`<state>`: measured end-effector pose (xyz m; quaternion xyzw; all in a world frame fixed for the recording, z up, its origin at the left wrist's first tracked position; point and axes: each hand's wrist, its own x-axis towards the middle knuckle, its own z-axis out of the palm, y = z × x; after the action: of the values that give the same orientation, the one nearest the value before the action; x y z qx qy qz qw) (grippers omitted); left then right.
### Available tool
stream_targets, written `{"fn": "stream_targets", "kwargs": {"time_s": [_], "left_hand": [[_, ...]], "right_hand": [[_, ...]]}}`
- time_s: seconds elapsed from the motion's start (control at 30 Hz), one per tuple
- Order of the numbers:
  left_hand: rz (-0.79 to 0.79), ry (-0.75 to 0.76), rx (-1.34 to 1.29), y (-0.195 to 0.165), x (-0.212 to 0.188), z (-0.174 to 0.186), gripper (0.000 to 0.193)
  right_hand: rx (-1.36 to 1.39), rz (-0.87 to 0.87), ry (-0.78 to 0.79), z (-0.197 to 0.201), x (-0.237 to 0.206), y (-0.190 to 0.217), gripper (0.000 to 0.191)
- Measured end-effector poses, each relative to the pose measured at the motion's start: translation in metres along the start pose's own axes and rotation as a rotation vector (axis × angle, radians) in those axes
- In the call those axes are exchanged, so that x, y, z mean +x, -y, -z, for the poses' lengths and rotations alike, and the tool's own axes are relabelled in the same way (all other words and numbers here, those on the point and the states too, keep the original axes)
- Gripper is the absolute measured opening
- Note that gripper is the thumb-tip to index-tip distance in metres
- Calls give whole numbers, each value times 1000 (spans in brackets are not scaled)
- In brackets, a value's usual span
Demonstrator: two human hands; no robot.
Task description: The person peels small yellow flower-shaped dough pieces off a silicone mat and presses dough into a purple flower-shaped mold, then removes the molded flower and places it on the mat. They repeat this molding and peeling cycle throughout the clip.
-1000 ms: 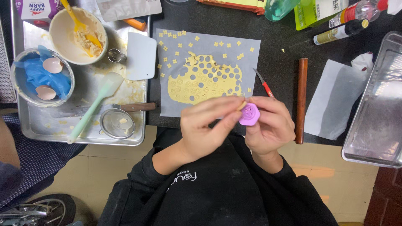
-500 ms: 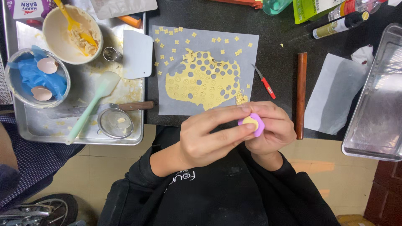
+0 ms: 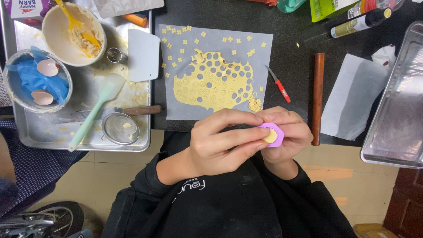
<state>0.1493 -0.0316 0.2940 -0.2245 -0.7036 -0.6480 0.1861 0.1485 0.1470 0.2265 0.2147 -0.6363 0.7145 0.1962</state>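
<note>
Both my hands meet just below the table's front edge. My right hand [image 3: 288, 134] cradles a small purple cutter [image 3: 276, 130] with a round bit of yellow dough [image 3: 269, 136] in its mouth. My left hand [image 3: 218, 143] pinches the same cutter from the left, its thumb and fingertips at the rim. Right above the hands a sheet of white parchment [image 3: 176, 110] carries a rolled yellow dough sheet [image 3: 211, 83] full of punched holes, and several tiny cut-out dough flowers [image 3: 180, 53] lie scattered along the top of the paper.
A red-handled knife [image 3: 278, 84] and a brown wooden rolling pin [image 3: 318, 97] lie right of the parchment, then white paper [image 3: 352, 101] and a metal tray [image 3: 396, 110]. The left tray [image 3: 26, 132] holds a bowl [image 3: 75, 31], eggshells [image 3: 46, 68], a spatula [image 3: 94, 110], a sieve [image 3: 120, 128] and a scraper [image 3: 143, 55].
The cutter has turned in my hands, so its dough-filled face now shows. My left fingers have closed further over it, and both hands have stayed near the table edge.
</note>
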Motion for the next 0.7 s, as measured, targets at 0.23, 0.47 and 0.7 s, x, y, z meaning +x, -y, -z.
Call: {"fn": "stream_targets", "kwargs": {"time_s": [0.23,0.47,0.7], "left_hand": [[-18,3,54,-1,-1,3,27],[-138,41,165,0,3,5,31],[-284,100,253,2,6,9,33]], "right_hand": [[31,-89,27,-2,2,7,31],[35,-118,29,0,2,10,31],[46,-113,37,0,2,11,31]]}}
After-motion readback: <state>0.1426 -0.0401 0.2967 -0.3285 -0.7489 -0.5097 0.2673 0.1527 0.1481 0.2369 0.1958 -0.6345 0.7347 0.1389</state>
